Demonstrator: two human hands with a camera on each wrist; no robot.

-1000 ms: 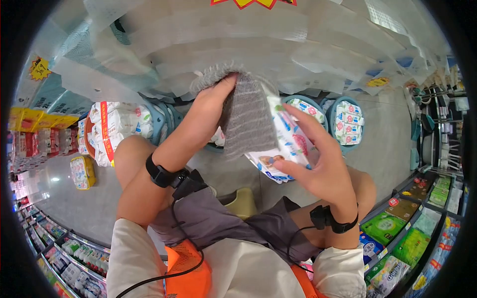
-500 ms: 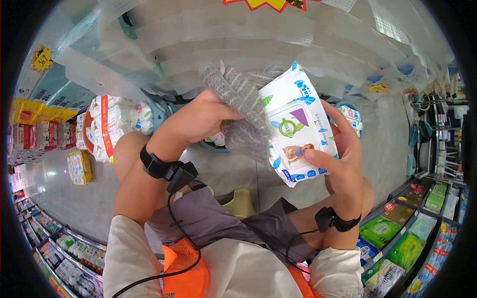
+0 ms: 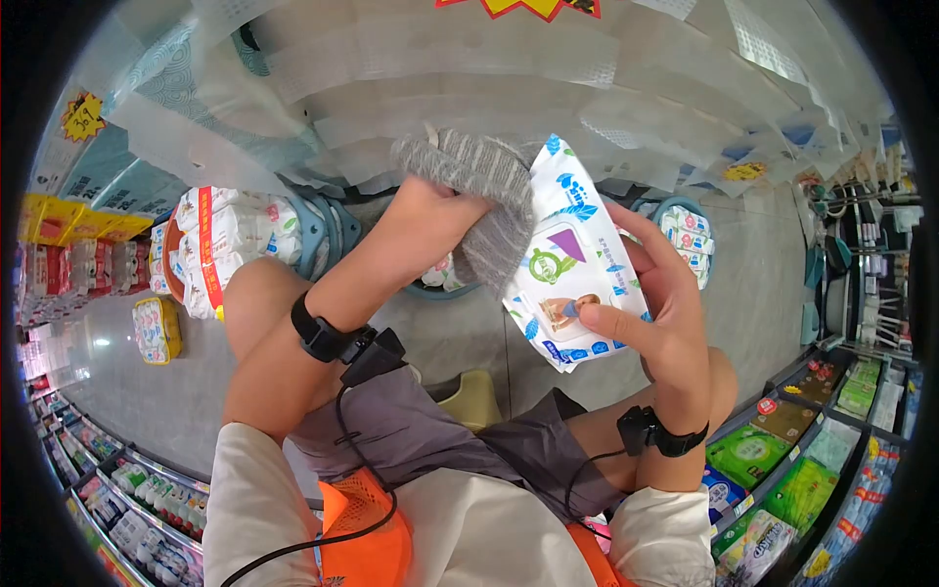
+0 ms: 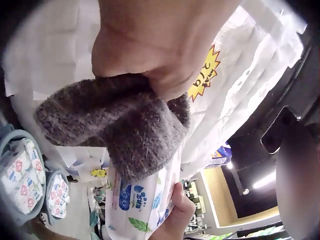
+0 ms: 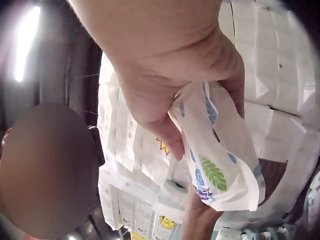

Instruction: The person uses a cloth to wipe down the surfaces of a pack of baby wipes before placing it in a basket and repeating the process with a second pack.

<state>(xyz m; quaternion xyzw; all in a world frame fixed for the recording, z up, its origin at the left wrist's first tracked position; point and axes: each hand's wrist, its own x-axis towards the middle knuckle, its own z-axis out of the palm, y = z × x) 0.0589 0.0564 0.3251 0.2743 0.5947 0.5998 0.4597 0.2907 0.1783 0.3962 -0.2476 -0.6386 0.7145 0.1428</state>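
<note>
My left hand [image 3: 430,223] grips a bunched, fuzzy grey cloth [image 3: 474,166] with light stripes. A white pack of wet wipes [image 3: 572,269] with blue and green leaf prints is in my right hand [image 3: 665,298], thumb across its front and fingers behind. In the head view the pack leans with its printed front toward me, and the cloth lies against its upper left edge. The left wrist view shows the cloth [image 4: 145,132] folded over one end of the pack [image 4: 125,212]. From the right wrist, the pack's side [image 5: 217,142] shows below my palm.
Wrapped white packages [image 3: 391,88] are stacked in front of me. Round tubs hold more wipes, left [image 3: 259,240] and right [image 3: 690,235]. A yellow-edged basket [image 3: 158,331] stands on the floor at left. Tissue packs [image 3: 753,450] fill a shelf at right, and an olive stool [image 3: 474,399] is below.
The pack turned so its front faces me, then shifted slightly left and tilted. The cloth, earlier draped over the pack, was drawn left and bunched, and now touches its left edge.
</note>
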